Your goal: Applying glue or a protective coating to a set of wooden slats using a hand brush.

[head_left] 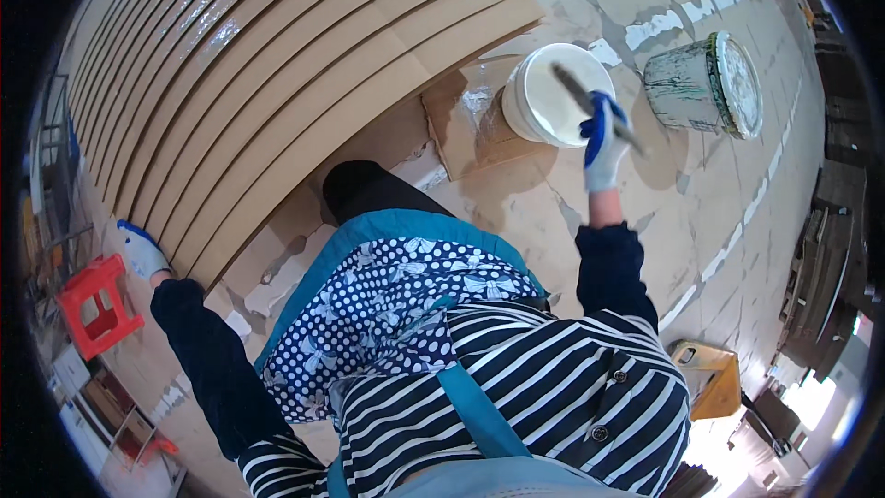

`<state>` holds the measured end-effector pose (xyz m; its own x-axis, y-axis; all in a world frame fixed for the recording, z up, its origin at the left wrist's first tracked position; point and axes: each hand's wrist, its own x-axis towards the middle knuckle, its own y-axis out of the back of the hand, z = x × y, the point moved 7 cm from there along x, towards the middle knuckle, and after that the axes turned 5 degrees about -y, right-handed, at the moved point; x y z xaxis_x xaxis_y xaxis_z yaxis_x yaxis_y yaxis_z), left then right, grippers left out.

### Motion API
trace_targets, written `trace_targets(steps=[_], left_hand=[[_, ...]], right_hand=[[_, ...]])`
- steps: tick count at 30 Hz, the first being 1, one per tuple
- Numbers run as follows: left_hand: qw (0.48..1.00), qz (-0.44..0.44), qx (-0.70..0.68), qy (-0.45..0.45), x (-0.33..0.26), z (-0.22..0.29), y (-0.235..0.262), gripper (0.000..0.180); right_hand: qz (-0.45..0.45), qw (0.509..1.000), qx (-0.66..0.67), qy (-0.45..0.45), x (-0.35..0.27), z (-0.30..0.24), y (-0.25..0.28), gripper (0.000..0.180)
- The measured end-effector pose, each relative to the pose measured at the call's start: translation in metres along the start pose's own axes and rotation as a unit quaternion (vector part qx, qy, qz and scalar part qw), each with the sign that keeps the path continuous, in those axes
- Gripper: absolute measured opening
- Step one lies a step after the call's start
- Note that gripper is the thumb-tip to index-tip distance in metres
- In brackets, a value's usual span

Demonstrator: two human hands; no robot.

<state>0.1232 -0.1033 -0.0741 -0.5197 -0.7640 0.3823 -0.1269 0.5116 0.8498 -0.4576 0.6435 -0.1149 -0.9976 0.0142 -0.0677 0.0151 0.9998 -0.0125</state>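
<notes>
My right hand [605,140], in a white and blue glove, grips a brush [583,97] by its handle. The brush end reaches over a white bucket [542,101] of white liquid that stands on a flat piece of cardboard [466,129]. My left hand [140,249], also gloved, rests at the near edge of a fanned stack of long cardboard strips [277,65] spread across the floor. My striped top and dotted apron fill the lower middle of the view.
A stained metal bucket [705,83] with a lid lies beside the white bucket on the floor. A red plastic stool [97,304] stands at the left. A yellow stool [708,376] sits at the lower right, with stacked goods along the right wall.
</notes>
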Motion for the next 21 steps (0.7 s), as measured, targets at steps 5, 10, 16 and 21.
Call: trace_targets(steps=[5, 10, 16, 21], left_hand=[[0.998, 0.001, 0.059, -0.031, 0.002, 0.024, -0.023, 0.048], [1.0, 0.001, -0.014, 0.028, 0.002, 0.028, -0.006, 0.052], [0.988, -0.004, -0.113, 0.109, 0.001, 0.023, 0.011, 0.061], [0.97, -0.054, -0.144, 0.188, -0.006, 0.06, 0.052, 0.071]], right_hand=[[0.036, 0.975, -0.171, -0.135, 0.099, 0.106, 0.044, 0.024], [-0.007, 0.968, -0.04, -0.246, 0.13, 0.206, 0.032, 0.033], [0.026, 0.957, -0.075, -0.277, 0.131, 0.235, 0.021, 0.051], [0.039, 0.956, -0.154, -0.245, 0.137, 0.217, 0.033, 0.053]])
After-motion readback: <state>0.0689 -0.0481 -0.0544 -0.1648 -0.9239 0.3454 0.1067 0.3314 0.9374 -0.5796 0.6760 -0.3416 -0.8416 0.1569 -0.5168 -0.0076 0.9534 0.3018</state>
